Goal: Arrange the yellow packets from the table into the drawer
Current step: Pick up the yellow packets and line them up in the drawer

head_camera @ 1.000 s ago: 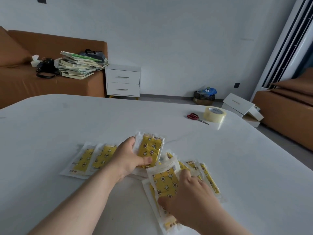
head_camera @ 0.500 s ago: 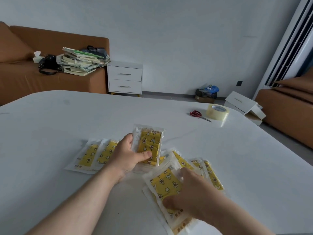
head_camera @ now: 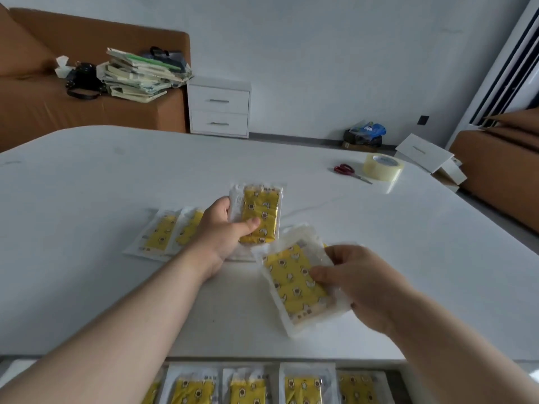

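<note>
Both stacks now lifted clear of white table (head_camera: pixel 87 185): left hand (head_camera: pixel 221 231) grip pinching upright yellow star-print packets (head_camera: pixel 261 217), right hand (head_camera: pixel 358 282) grip pinching tilted yellow packet stack (head_camera: pixel 294 282); open drawer (head_camera: pixel 399 374) next.

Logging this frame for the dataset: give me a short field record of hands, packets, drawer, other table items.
left hand: grips a stack of yellow packets, lifted
right hand: grips a second packet stack, tilted
packets on table: two, flat, left of the left hand
drawer: open at the near table edge, row of packets inside
table: white
scissors: far right, red handles
tape roll: beside the scissors
</note>
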